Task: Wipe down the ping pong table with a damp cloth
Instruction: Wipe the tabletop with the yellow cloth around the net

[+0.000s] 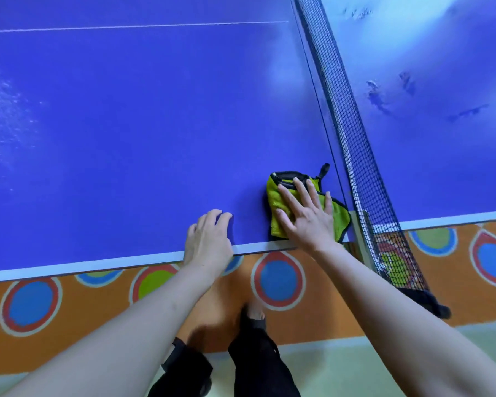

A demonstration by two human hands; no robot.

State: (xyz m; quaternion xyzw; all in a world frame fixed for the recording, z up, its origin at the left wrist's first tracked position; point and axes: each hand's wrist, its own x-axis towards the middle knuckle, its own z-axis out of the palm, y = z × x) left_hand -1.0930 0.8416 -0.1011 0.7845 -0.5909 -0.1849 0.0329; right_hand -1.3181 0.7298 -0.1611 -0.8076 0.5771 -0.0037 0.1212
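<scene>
The blue ping pong table (126,124) fills the upper view, its white near edge running across below my hands. A folded yellow-green cloth (275,213) with black trim lies on the table near that edge, close to the net. My right hand (307,216) presses flat on the cloth with straight, spread fingers. My left hand (208,239) rests on the table edge just left of the cloth, fingers loosely bent, holding nothing.
The black net (344,118) runs diagonally on the right, its post clamped at the near edge (364,239). Wet streaks show on the far half (384,98) and at far left. Below is an orange patterned floor mat (278,279) and my legs.
</scene>
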